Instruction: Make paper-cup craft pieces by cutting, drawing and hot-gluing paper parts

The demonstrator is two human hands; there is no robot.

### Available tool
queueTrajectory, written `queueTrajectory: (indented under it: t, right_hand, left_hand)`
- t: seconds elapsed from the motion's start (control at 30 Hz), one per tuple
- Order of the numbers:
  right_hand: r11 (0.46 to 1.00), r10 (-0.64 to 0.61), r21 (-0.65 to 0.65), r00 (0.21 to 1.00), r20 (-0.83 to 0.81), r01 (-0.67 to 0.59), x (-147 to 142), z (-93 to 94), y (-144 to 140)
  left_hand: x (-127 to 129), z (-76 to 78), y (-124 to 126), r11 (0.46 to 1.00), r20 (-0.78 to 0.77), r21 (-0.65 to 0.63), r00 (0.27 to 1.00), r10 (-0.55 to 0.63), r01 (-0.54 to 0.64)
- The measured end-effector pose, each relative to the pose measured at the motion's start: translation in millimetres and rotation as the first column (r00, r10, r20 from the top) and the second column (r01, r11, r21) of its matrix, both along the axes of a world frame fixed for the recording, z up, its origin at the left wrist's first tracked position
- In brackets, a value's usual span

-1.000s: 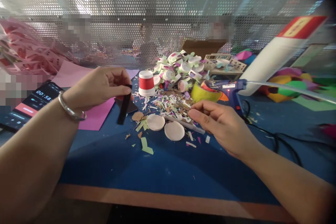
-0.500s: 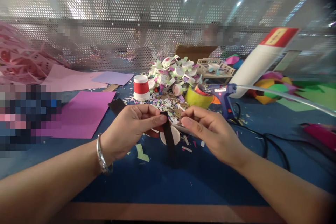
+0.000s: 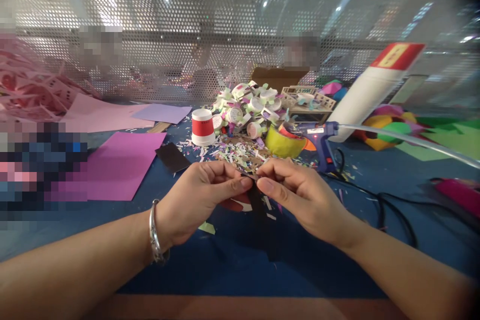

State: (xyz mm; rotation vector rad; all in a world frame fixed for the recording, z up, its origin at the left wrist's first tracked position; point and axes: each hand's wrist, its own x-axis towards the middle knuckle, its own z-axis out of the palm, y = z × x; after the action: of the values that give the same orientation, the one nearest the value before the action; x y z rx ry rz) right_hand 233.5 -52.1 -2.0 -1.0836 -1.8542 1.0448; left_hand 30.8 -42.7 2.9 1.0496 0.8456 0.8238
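Observation:
My left hand, with a silver bangle at its wrist, pinches the upper end of a black paper strip between thumb and fingertips. The strip hangs down towards me over the blue table. My right hand is closed at the same end, thumb against fingertips, and seems to grip the strip's top edge too. Under my left fingers a white round piece shows only in part. A flat black paper piece lies to the left, just beyond my left hand.
Behind the hands are paper scraps, a heap of small white-and-green paper pieces, a red-and-white paper cup and a yellow tape roll. A blue glue gun with its cable stands right. Magenta sheets lie left.
My left hand has moved slightly right and down with the black strip. My right hand, earlier apart from it, has come up to the strip's top end. More of the flat black piece shows.

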Motion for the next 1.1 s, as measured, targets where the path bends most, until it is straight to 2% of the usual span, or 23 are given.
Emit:
queueTrajectory:
  t: [0.27,0.47,0.63,0.87,1.1]
  right_hand:
    - [0.998,0.045,-0.048,0.998,-0.053,-0.048,-1.5,2.2,-1.7]
    - [1.000,-0.026,-0.007,0.999,-0.042,0.026,0.1,2.4,-1.2]
    - [0.999,-0.016,-0.043,0.997,-0.076,0.013,-0.4,2.7,-0.2]
    - [0.999,0.008,-0.051,0.998,-0.057,-0.011,-0.9,1.6,0.3]
    - [0.999,0.025,-0.040,0.999,-0.043,-0.027,-0.6,0.4,0.0]
  left_hand:
    - [0.1,4.7,-2.5,0.995,0.069,-0.035,0.993,-0.093,0.096]
    - [-2.9,8.4,-2.9,0.995,0.151,-0.080,0.987,-0.054,0.066]
    - [-2.7,9.0,-1.7,0.999,0.069,-0.035,0.998,0.005,-0.002]
    - [-2.4,8.3,-3.1,0.994,-0.059,0.104,0.998,0.025,-0.019]
    - [-2.5,7.4,-3.1,0.992,-0.122,0.124,0.991,0.045,-0.030]
